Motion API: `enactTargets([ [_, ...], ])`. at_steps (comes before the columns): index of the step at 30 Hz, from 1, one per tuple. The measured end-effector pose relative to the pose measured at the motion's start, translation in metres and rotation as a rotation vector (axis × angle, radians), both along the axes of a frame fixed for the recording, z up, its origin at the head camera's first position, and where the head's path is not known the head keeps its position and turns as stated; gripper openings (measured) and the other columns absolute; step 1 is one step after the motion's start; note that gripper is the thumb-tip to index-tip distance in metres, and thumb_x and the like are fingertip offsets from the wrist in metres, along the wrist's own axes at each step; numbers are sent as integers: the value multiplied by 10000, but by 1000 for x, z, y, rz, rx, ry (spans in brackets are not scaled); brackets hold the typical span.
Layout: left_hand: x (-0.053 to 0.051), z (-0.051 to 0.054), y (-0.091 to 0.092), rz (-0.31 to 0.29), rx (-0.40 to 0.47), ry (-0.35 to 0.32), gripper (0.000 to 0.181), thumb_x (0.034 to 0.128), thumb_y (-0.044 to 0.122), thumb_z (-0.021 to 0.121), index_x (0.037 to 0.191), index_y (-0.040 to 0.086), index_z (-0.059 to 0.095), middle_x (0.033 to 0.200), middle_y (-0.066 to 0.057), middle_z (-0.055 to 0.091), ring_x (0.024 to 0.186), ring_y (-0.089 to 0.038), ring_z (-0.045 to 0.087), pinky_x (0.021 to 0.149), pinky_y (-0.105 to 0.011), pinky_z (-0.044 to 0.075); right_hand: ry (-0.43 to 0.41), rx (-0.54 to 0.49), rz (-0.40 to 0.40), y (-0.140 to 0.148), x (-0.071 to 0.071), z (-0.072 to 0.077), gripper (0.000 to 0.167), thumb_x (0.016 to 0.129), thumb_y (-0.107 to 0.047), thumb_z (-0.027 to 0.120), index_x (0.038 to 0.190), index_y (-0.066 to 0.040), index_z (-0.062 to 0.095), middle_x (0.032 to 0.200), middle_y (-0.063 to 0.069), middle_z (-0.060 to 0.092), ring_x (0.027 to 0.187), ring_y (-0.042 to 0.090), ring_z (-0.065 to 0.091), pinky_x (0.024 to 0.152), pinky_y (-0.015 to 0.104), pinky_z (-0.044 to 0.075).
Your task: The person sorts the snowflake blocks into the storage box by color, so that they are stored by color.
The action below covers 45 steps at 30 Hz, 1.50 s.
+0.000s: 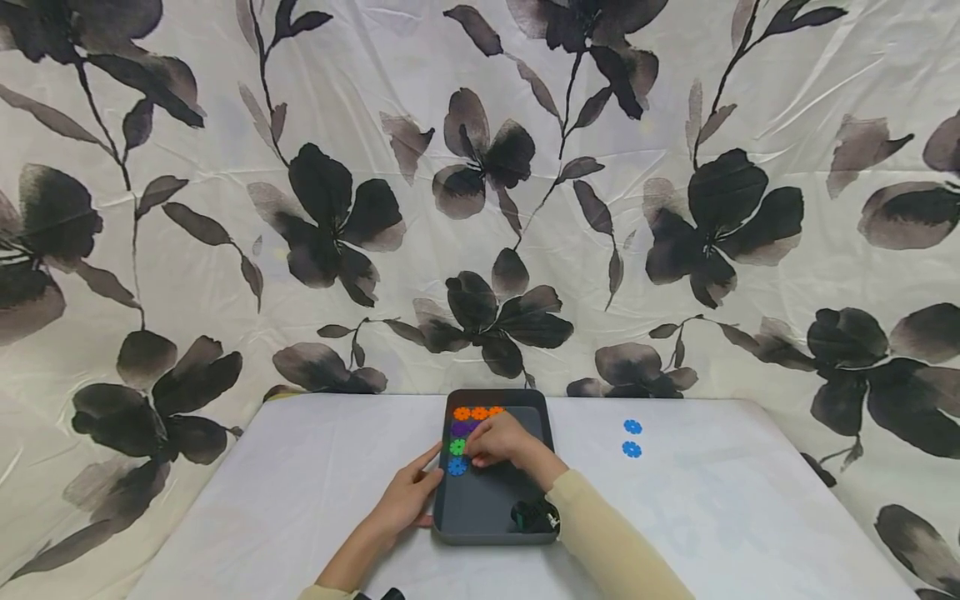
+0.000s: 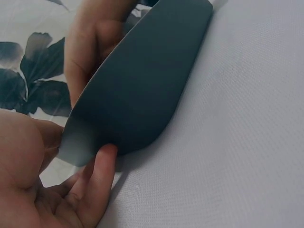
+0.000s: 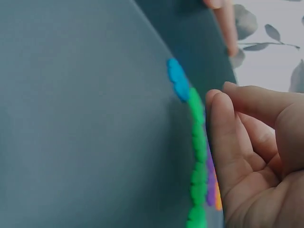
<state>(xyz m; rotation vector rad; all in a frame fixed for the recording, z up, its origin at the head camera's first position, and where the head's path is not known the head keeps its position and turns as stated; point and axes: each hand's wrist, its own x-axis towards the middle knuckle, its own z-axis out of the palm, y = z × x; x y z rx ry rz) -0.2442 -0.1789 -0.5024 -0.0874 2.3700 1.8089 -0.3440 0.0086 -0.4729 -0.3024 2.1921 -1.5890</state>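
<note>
A dark grey tray (image 1: pixel 495 504) lies on the white table. My left hand (image 1: pixel 408 496) holds its left wall, with a finger (image 2: pixel 105 164) against the outer side in the left wrist view. My right hand (image 1: pixel 502 440) is over the tray, fingertips beside a green flower-shaped disc (image 1: pixel 457 447); no disc shows between them in the right wrist view. Above the green row lie orange discs (image 1: pixel 478 413) and purple discs (image 1: pixel 459 429), partly covered by the hand. One blue disc (image 1: pixel 457 467) lies below. Several green discs (image 3: pixel 198 142) form a line in the right wrist view.
Two more blue discs, an upper one (image 1: pixel 632 427) and a lower one (image 1: pixel 632 449), lie on the white table (image 1: pixel 697 500) right of the tray. A floral cloth (image 1: pixel 480 250) hangs behind the table. A black device (image 1: pixel 532 516) is at my right wrist.
</note>
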Motion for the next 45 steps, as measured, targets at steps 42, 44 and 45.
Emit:
enactTargets([
  [42, -2, -4, -3, 43, -6, -1, 504, 1015, 283, 529, 1501, 260, 397, 1058, -148, 497, 944, -261, 487, 571, -384, 575, 114, 286, -431, 218, -4, -1, 220, 864, -168, 743, 1007, -9, 690, 794, 86, 592, 566, 122, 530, 516, 225, 493],
  [44, -1, -4, 0, 33, 2, 6, 507, 1015, 280, 531, 1502, 254, 395, 1059, -149, 494, 946, -260, 493, 559, -384, 574, 101, 302, -444, 228, -2, -5, 254, 859, -170, 748, 1034, 1, 681, 754, 65, 573, 536, 116, 508, 493, 215, 473],
  [45, -1, -3, 2, 29, 6, 7, 508, 1014, 279, 532, 1502, 254, 395, 1057, -148, 493, 944, -259, 493, 558, -384, 573, 94, 304, -447, 232, 0, -7, 267, 856, -168, 749, 1047, 5, 677, 725, 59, 568, 518, 114, 494, 479, 213, 459],
])
